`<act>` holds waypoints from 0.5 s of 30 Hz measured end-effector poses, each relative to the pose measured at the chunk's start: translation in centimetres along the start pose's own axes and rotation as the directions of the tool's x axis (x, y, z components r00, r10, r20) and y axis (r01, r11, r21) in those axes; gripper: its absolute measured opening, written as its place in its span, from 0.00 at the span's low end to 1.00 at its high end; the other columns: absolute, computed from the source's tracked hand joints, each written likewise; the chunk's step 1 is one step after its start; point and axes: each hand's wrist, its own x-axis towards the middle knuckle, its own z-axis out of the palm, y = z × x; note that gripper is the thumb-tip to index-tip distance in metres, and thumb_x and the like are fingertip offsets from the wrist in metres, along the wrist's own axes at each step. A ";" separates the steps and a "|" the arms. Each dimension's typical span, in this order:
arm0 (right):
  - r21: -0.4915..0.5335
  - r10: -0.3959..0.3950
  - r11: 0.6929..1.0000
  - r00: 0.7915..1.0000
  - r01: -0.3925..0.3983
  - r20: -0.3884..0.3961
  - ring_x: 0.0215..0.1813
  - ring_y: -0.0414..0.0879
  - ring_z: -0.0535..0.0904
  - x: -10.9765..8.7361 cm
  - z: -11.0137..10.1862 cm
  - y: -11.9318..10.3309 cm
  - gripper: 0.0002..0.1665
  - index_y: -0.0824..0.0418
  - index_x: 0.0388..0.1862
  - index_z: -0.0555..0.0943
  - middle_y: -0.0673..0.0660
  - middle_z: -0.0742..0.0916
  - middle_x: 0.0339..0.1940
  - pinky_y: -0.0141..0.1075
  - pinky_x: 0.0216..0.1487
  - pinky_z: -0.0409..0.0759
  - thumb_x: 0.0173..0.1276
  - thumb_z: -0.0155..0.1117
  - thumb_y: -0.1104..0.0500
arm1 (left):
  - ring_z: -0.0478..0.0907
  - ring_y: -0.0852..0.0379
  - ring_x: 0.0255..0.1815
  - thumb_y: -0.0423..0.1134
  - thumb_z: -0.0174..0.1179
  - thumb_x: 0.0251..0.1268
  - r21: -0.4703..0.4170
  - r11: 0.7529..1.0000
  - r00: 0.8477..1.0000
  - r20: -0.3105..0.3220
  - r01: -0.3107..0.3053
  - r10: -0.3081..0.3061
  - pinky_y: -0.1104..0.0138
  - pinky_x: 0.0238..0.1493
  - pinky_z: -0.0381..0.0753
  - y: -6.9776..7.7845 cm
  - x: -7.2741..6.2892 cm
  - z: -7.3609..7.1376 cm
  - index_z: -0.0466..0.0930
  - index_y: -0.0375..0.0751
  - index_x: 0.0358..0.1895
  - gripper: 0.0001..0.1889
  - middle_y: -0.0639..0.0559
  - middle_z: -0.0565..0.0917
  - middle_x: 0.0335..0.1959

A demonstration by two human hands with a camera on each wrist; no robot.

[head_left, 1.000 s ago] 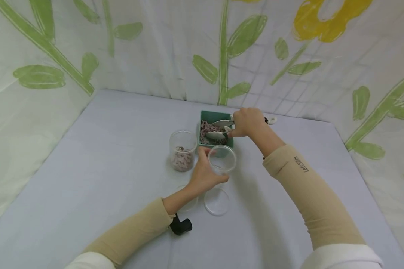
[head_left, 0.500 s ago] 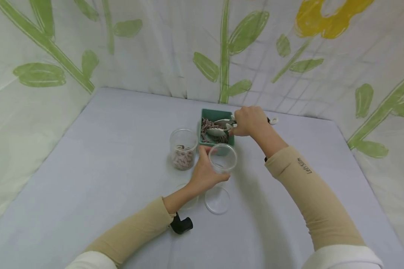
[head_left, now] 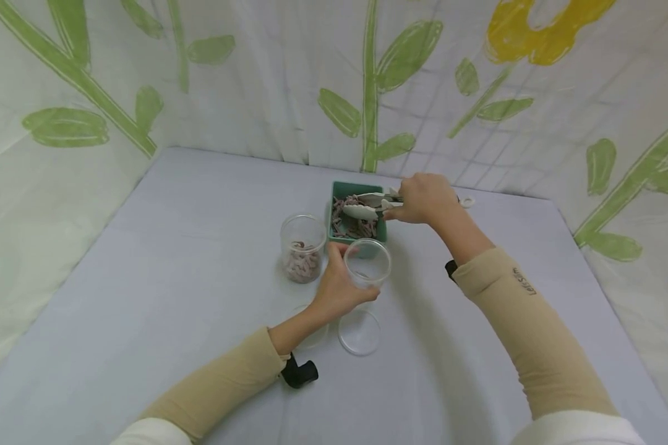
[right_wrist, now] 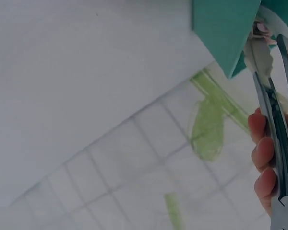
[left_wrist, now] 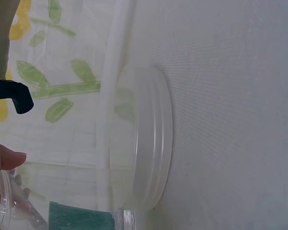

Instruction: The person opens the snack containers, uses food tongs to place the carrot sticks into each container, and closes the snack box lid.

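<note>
My right hand [head_left: 425, 199] grips a pair of tongs with metal arms and pale scalloped tips [head_left: 360, 212]. Those tips are over the green box [head_left: 342, 187], which holds brownish-pink short strips [head_left: 356, 230]. In the right wrist view, a few pinkish bits [right_wrist: 261, 29] show between the tongs' tips [right_wrist: 259, 55]. Close in front of the box, my left hand [head_left: 336, 285] holds a clear plastic jar [head_left: 367, 261] by its side, thumb and fingers around it. To its left stands a second clear jar [head_left: 302, 232], its lower part filled with the same strips.
Two clear round lids lie nearer me: one lid [head_left: 359, 332] in plain sight, the other lid [head_left: 318, 337] partly behind my left wrist. A lid [left_wrist: 156, 139] looms large in the left wrist view. Beyond the table hangs a painted white curtain [head_left: 256, 80].
My right hand has moved to the right, drawing the tongs with it; their tips have shifted right and slightly up over the box. My left hand and its jar stay in place.
</note>
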 end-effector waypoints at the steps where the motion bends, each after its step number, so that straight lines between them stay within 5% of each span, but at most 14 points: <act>1: 0.011 -0.002 1.000 1.000 0.002 -0.004 0.25 0.51 0.78 -0.2 0.0 0.2 0.31 0.61 0.22 0.81 0.55 0.79 0.18 0.44 0.27 0.78 0.60 0.64 0.33 | 0.69 0.36 0.58 0.28 0.72 0.40 -0.002 1.000 1.000 0.000 -0.002 0.002 0.50 0.59 0.70 0.0 0.0 0.0 0.54 0.34 0.55 0.40 0.31 0.66 0.54; 7: 0.067 0.017 0.998 1.000 -0.017 -0.009 0.38 0.57 0.82 -1.3 0.0 1.2 0.39 0.62 0.54 0.84 0.63 0.87 0.40 0.50 0.36 0.80 0.61 0.61 0.31 | 0.70 0.36 0.58 0.29 0.72 0.40 -0.006 1.000 1.000 0.001 -0.011 0.011 0.50 0.59 0.70 0.0 0.0 -0.1 0.54 0.34 0.55 0.40 0.31 0.66 0.54; 15: 0.145 0.037 0.989 0.999 -0.032 -0.033 0.35 0.57 0.81 -3.5 -0.3 2.3 0.41 0.60 0.61 0.79 0.65 0.87 0.38 0.49 0.35 0.79 0.62 0.60 0.31 | 0.69 0.36 0.59 0.28 0.73 0.40 -0.019 1.000 1.000 -0.001 -0.006 0.006 0.50 0.60 0.69 0.0 0.0 -0.1 0.54 0.34 0.56 0.41 0.31 0.67 0.55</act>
